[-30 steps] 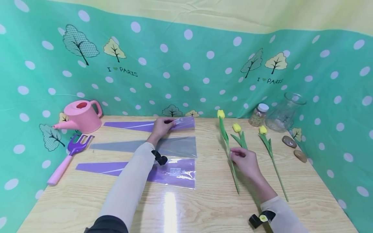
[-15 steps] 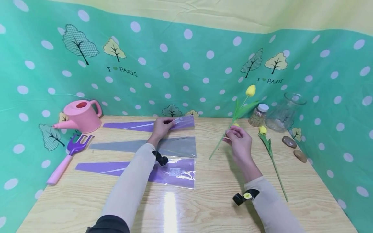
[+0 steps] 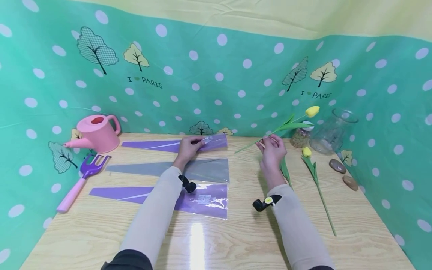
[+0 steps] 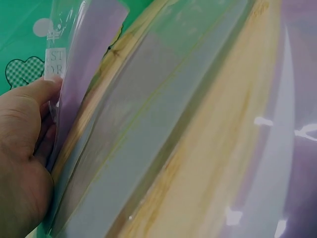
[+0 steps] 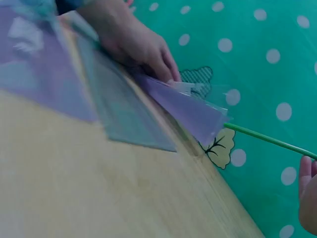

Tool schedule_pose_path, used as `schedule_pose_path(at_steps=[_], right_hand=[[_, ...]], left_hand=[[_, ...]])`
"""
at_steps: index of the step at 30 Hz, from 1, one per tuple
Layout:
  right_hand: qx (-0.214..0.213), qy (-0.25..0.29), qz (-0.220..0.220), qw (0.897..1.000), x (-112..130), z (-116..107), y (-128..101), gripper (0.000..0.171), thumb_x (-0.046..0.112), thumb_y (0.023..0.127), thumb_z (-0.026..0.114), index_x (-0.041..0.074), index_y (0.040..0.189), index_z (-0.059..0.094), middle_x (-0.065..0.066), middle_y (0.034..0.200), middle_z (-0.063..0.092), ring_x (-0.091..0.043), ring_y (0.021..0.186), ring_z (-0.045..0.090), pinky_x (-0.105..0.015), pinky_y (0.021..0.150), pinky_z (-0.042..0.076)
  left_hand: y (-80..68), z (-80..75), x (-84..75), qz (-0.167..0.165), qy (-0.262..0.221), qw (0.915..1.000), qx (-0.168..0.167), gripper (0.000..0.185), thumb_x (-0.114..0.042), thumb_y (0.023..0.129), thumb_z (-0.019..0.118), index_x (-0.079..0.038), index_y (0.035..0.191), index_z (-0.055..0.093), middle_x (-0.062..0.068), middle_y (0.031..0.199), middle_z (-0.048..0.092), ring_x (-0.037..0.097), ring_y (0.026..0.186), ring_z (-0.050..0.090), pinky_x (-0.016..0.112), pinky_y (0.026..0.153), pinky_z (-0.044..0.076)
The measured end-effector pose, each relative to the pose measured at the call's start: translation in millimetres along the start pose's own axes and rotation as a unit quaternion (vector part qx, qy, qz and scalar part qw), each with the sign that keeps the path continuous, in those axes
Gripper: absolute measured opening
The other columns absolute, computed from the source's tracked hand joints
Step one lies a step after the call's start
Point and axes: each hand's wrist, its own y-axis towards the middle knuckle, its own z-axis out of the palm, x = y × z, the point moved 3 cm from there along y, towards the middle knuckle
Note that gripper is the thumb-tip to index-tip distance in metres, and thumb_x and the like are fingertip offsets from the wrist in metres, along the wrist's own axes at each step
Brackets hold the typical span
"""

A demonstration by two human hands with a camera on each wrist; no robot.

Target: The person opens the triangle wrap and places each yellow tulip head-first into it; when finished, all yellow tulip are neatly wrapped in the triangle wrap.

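Note:
My left hand (image 3: 193, 142) pinches the wide end of the far purple plastic sleeve (image 3: 168, 145) on the wooden table (image 3: 243, 240). The left wrist view shows the thumb (image 4: 37, 94) against the lifted sleeve edge (image 4: 84, 59). My right hand (image 3: 269, 141) grips the stem of a yellow tulip (image 3: 312, 111) above the table. It is tilted, bloom up to the right and stem end low to the left, near the sleeve's mouth. In the right wrist view the green stem (image 5: 267, 140) reaches toward the sleeve (image 5: 188, 111) held by the left hand (image 5: 133, 42).
A grey sleeve (image 3: 202, 169) and another purple sleeve (image 3: 189, 198) lie nearer me. A second tulip (image 3: 306, 152) lies at the right, a third partly hidden by my right hand. Pink watering can (image 3: 96, 133), purple rake (image 3: 84, 172), glass vase (image 3: 332, 131), jar (image 3: 300, 137), two stones (image 3: 337, 165).
My right hand picked a tulip off the table, raised it and swung it so the stem end points left toward the sleeve. The left hand stayed on the sleeve.

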Motion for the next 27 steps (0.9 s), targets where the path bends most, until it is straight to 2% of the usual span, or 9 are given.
schedule_pose_path(at_steps=[5, 9, 12, 16, 20, 23, 27], right_hand=[[-0.044, 0.03, -0.008, 0.999, -8, 10, 14, 0.022, -0.01, 0.094, 0.063, 0.008, 0.105, 0.056, -0.003, 0.09, 0.05, -0.024, 0.084, 0.065, -0.033, 0.074, 0.064], [-0.073, 0.037, 0.004, 0.997, -16, 18, 20, 0.025, -0.01, 0.093, 0.063, 0.005, 0.111, 0.056, -0.003, 0.091, 0.051, -0.028, 0.09, 0.067, -0.037, 0.081, 0.065], [-0.085, 0.036, 0.007, 0.996, -24, 23, 20, 0.026, -0.01, 0.093, 0.063, 0.005, 0.113, 0.055, -0.003, 0.09, 0.051, -0.025, 0.09, 0.068, -0.037, 0.084, 0.064], [-0.104, 0.033, 0.007, 0.994, -37, 28, 16, 0.025, -0.009, 0.094, 0.063, 0.004, 0.113, 0.055, -0.004, 0.092, 0.051, -0.025, 0.091, 0.07, -0.04, 0.087, 0.064], [-0.114, 0.041, 0.017, 0.992, -55, 34, 7, 0.029, -0.01, 0.094, 0.063, -0.001, 0.119, 0.055, -0.008, 0.096, 0.055, -0.041, 0.108, 0.068, -0.045, 0.092, 0.063], [-0.11, 0.034, 0.029, 0.993, -68, 40, -1, 0.034, -0.011, 0.093, 0.063, -0.005, 0.125, 0.054, -0.01, 0.099, 0.057, -0.047, 0.115, 0.065, -0.042, 0.092, 0.063], [-0.103, 0.0, 0.039, 0.994, -82, 48, -14, 0.035, -0.011, 0.092, 0.063, -0.006, 0.126, 0.055, -0.011, 0.1, 0.059, -0.045, 0.11, 0.068, -0.034, 0.088, 0.064]], left_hand=[[1.7, 1.3, 1.6, -0.002, 0.004, 1.0, 0.007, 0.027, -0.017, 0.094, 0.077, -0.006, 0.119, 0.077, 0.015, 0.123, 0.075, 0.03, 0.119, 0.069, 0.041, 0.105, 0.055], [1.0, 2.1, 2.4, 0.001, 0.004, 0.9999, 0.01, 0.027, -0.018, 0.094, 0.077, -0.006, 0.118, 0.077, 0.015, 0.122, 0.076, 0.029, 0.116, 0.07, 0.04, 0.103, 0.056], [-0.5, 2.0, 1.7, 0.003, 0.001, 0.9999, 0.01, 0.026, -0.018, 0.094, 0.078, -0.006, 0.117, 0.077, 0.015, 0.121, 0.076, 0.03, 0.115, 0.07, 0.041, 0.102, 0.056], [-2.5, 2.0, 0.4, 0.003, 0.001, 0.9999, 0.012, 0.026, -0.017, 0.094, 0.077, -0.005, 0.117, 0.077, 0.016, 0.122, 0.076, 0.031, 0.116, 0.07, 0.042, 0.103, 0.056], [-3.7, 1.3, -0.7, 0.001, 0.006, 0.9999, 0.012, 0.027, -0.016, 0.094, 0.077, -0.004, 0.118, 0.077, 0.016, 0.124, 0.075, 0.031, 0.119, 0.069, 0.042, 0.105, 0.055], [-3.4, 0.5, -1.3, 0.002, 0.007, 0.9999, 0.01, 0.027, -0.016, 0.094, 0.077, -0.004, 0.118, 0.076, 0.016, 0.124, 0.075, 0.031, 0.119, 0.068, 0.042, 0.105, 0.055], [-2.9, -0.6, -2.4, 0.003, 0.004, 0.9999, 0.009, 0.027, -0.015, 0.094, 0.076, -0.004, 0.118, 0.076, 0.017, 0.124, 0.075, 0.031, 0.119, 0.069, 0.042, 0.104, 0.055]])
